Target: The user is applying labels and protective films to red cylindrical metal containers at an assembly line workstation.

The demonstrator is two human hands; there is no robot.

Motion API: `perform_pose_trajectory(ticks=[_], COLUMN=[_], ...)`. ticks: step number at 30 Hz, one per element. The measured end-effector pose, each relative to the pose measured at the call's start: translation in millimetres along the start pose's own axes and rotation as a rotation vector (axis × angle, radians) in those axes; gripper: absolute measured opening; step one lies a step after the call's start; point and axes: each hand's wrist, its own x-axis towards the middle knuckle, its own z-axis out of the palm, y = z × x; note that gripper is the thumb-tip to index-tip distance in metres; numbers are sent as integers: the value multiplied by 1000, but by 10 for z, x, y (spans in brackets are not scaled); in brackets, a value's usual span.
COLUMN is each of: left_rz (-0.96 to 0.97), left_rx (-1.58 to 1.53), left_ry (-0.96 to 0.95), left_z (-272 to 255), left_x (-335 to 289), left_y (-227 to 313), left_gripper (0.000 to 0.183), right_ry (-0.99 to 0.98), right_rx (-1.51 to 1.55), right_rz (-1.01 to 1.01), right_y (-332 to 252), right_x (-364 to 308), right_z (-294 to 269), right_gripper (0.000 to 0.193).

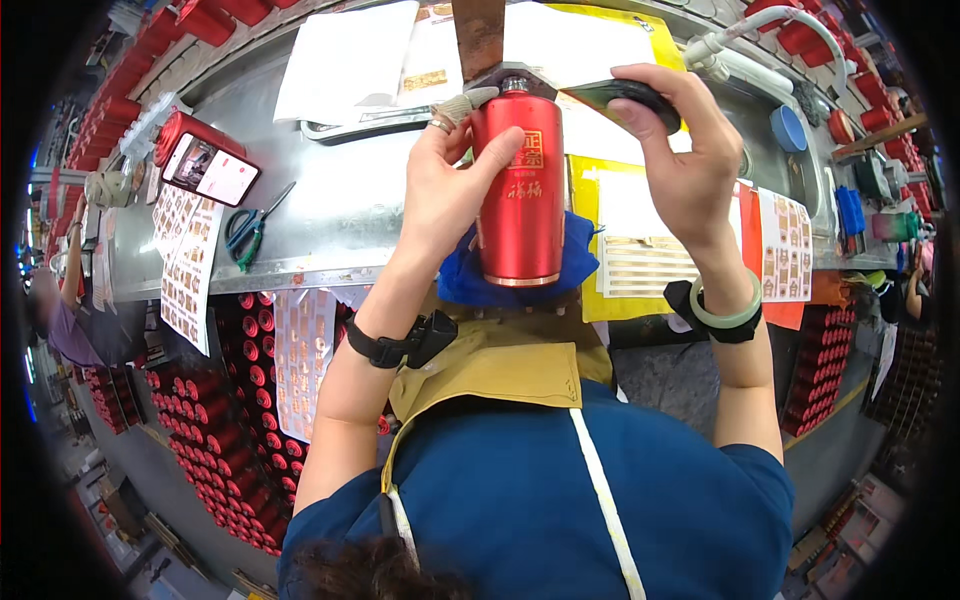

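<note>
A shiny red bottle [521, 235] with gold markings rests over a blue cloth [578, 262] at the bench's near edge, its neck pointing away from me. My left hand [447, 190] is closed round the bottle's left side, thumb across its front and a pale cot on one fingertip. To the right of the bottle's neck, my right hand [692, 150] pinches a dark, flat, tapering scraper-like piece [645, 104]. Its thin tip comes close to the bottle's shoulder; I cannot tell whether they touch. A brown upright bar [480, 38] stands just beyond the neck.
Left on the metal bench [330, 235] are scissors [252, 232], a phone [211, 168] against a red container, and sticker sheets [187, 262]. White sheets [345, 62] lie behind. Yellow-backed sticker sheets [640, 268] lie right, near a white pipe [815, 25]. Red bottles [215, 455] fill the floor left.
</note>
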Motion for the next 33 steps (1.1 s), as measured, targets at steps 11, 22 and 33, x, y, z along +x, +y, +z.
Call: perform_pose_trajectory(ticks=[11, 22, 33], left_rz=[-116, -310, -301], left_rx=[-104, -180, -230], left_ry=[41, -1, 13], left_z=[-33, -301, -211], left_x=[66, -187, -301], left_y=[16, 125, 286], left_gripper=[33, 64, 50], right_ry=[-433, -190, -190], right_rx=[179, -238, -230], right_rz=[-394, -580, -415], right_y=[-347, 301, 151], right_x=[-442, 114, 315], right_z=[239, 545, 502], right_gripper=[19, 17, 22])
